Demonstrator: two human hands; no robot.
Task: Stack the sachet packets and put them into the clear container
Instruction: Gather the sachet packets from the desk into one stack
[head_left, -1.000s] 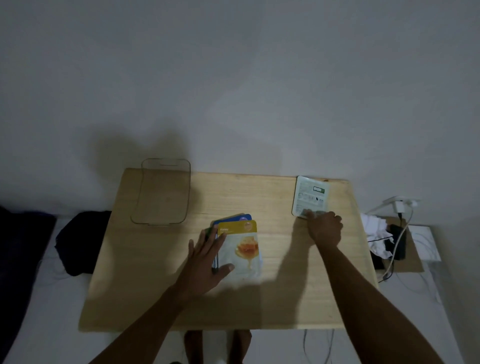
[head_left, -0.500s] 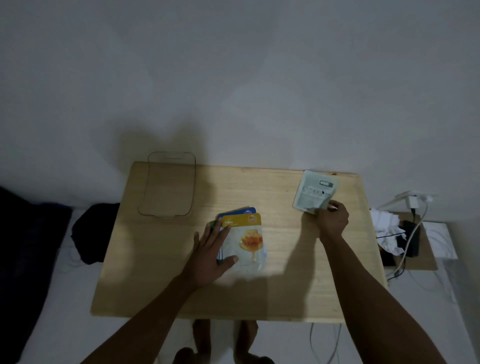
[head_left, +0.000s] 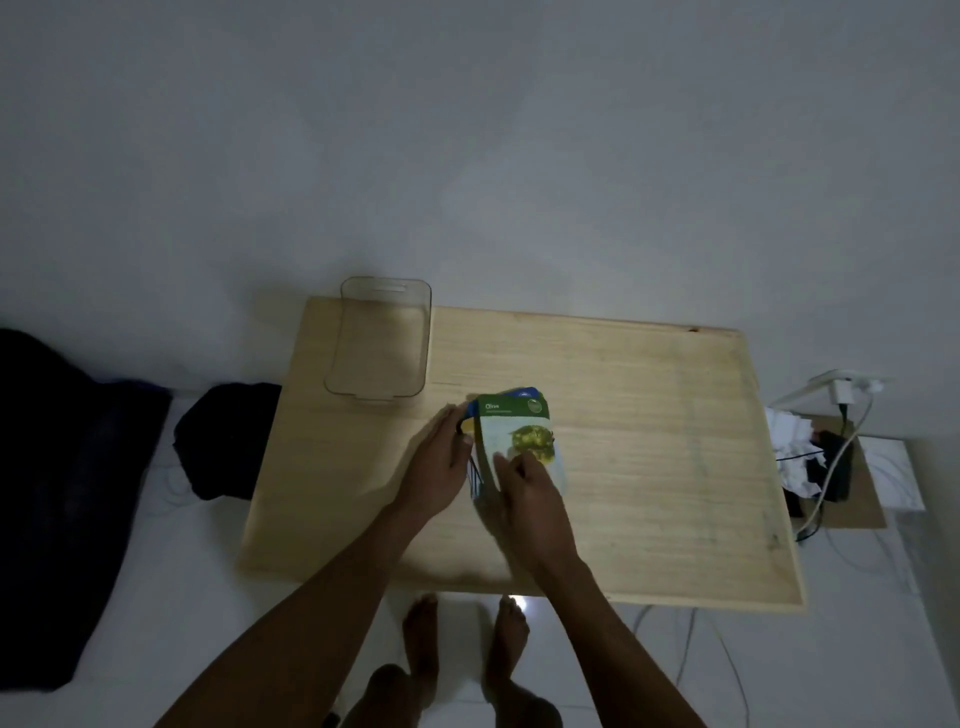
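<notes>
A stack of sachet packets lies near the middle of the wooden table. On top is a green "Olive" sachet, with a blue packet's edge peeking out behind it. My right hand rests on the lower part of the green sachet, fingers pressing it onto the stack. My left hand lies flat against the stack's left side. The clear container stands empty at the table's far left corner, apart from both hands.
A dark bag sits on the floor left of the table. A power strip, cables and crumpled white paper lie on a low board to the right. My bare feet show below the table's near edge.
My right hand carried the pale green sachet from the table's far right, turned it over, and laid it printed side up on the stack. My left hand stayed at the stack.
</notes>
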